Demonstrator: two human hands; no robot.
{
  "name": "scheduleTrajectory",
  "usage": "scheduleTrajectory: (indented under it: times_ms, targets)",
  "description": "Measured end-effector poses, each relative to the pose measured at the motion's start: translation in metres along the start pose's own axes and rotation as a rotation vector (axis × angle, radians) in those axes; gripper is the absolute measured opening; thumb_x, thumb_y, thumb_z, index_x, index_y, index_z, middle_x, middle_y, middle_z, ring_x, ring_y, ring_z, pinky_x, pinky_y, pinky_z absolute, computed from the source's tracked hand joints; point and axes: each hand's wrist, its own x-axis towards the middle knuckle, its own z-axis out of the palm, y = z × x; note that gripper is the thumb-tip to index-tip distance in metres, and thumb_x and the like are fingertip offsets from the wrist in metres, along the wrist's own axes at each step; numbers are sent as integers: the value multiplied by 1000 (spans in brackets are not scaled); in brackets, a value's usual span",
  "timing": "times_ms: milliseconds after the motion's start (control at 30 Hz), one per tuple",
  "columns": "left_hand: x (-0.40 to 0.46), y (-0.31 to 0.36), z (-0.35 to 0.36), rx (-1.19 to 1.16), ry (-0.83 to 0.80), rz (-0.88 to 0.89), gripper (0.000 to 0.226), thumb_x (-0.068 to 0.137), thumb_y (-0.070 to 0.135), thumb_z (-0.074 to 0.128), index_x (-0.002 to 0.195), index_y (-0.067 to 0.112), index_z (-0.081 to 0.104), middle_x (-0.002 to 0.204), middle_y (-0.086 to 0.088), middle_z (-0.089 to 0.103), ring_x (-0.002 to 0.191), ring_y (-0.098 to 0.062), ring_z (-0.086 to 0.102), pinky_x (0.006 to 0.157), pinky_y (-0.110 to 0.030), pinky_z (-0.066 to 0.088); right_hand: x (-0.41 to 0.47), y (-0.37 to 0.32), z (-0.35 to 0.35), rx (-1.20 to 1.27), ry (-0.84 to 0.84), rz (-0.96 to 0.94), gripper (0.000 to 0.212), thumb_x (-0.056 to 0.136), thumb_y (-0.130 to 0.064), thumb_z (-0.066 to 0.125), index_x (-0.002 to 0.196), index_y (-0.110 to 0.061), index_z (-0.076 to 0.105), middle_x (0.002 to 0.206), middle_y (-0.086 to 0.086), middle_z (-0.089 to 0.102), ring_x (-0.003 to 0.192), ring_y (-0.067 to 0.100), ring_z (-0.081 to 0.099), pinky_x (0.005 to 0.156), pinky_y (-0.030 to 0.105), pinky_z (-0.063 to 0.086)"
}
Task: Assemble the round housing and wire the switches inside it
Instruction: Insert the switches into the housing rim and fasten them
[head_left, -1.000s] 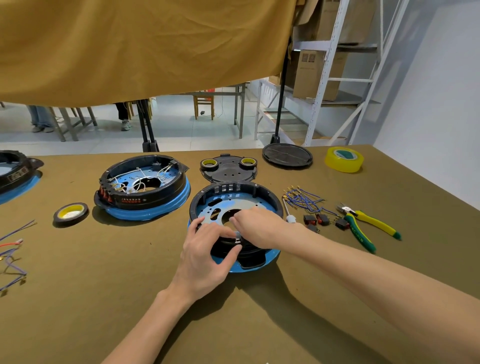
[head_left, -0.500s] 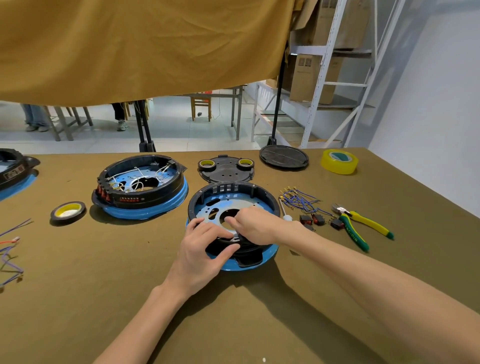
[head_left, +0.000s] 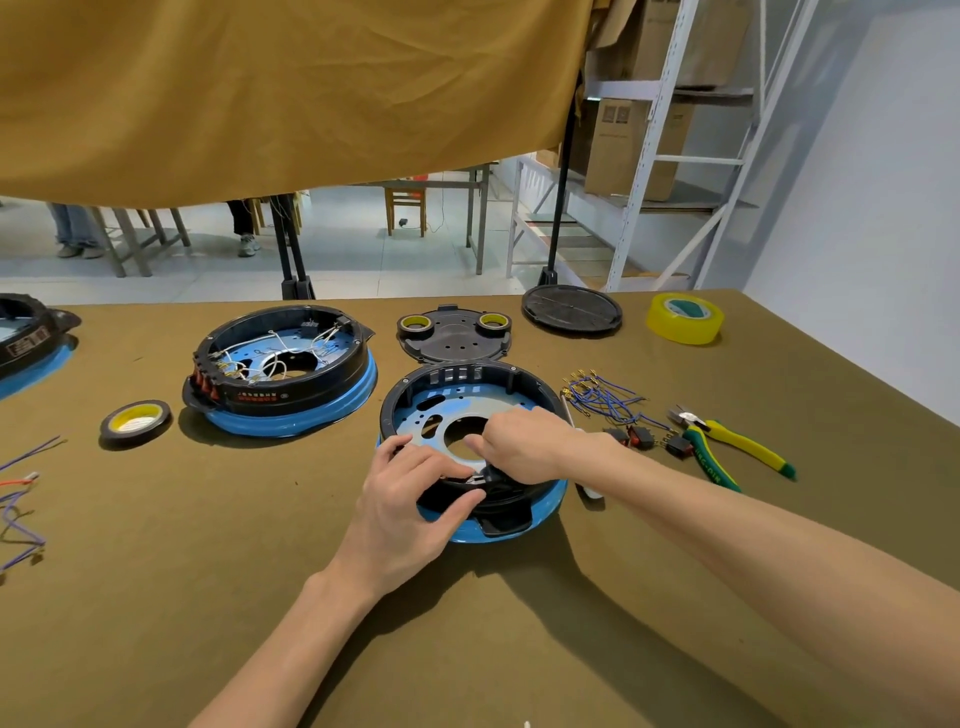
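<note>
Head view, workbench, items as seen. Round housing (head_left: 457, 384): black ring on a blue base, metal plate inside, at table centre, directly before the person. Left hand (head_left: 400, 499): grips the housing's near rim, thumb outside against the black wall, fingers curled over the edge onto the plate. Right hand (head_left: 519, 441): fingers curled down inside the near rim, pinching a small dark part; what it is cannot be told. Second housing (head_left: 283, 374), already wired with white leads, to the left. Black tape roll (head_left: 136, 422) left of that. Blue wires (head_left: 602, 397) and loose switches (head_left: 641, 438) just right of the centre housing; green-and-yellow pliers (head_left: 727, 452) beyond them. Yellow tape roll (head_left: 684, 318) and black round lid (head_left: 571, 309) at the far edge. Table (head_left: 156, 597): olive cloth.
</note>
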Motion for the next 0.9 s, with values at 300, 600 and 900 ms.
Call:
scheduleTrajectory:
  times_ms: [300, 600, 900]
  targets:
    - [2, 17, 2, 105, -114, 83, 33, 96, 30, 58, 127, 29, 71, 131, 6, 62, 104, -4, 61, 114, -50, 33, -30, 42, -2, 307, 311, -100, 45, 109, -37, 42, 78, -19, 70, 68, 8, 66, 62, 25, 56, 61, 30, 40]
    - [9, 33, 11, 77, -83, 36, 22, 94, 32, 62, 110, 22, 74, 118, 14, 72, 111, 0, 63, 93, -33, 46, -31, 52, 18, 118, 384, -111, 39, 111, -25, 33, 84, -23, 62, 83, -8, 60, 87, 13, 48, 96, 38, 35]
    - [10, 20, 0, 0, -77, -10, 18, 92, 29, 58, 102, 25, 72, 108, 25, 68, 111, 1, 56, 102, -27, 37, -68, 84, 45, 360, 825, 141, 16, 103, -24, 55, 107, -17, 69, 104, -7, 62, 101, 8, 53, 90, 23, 40]
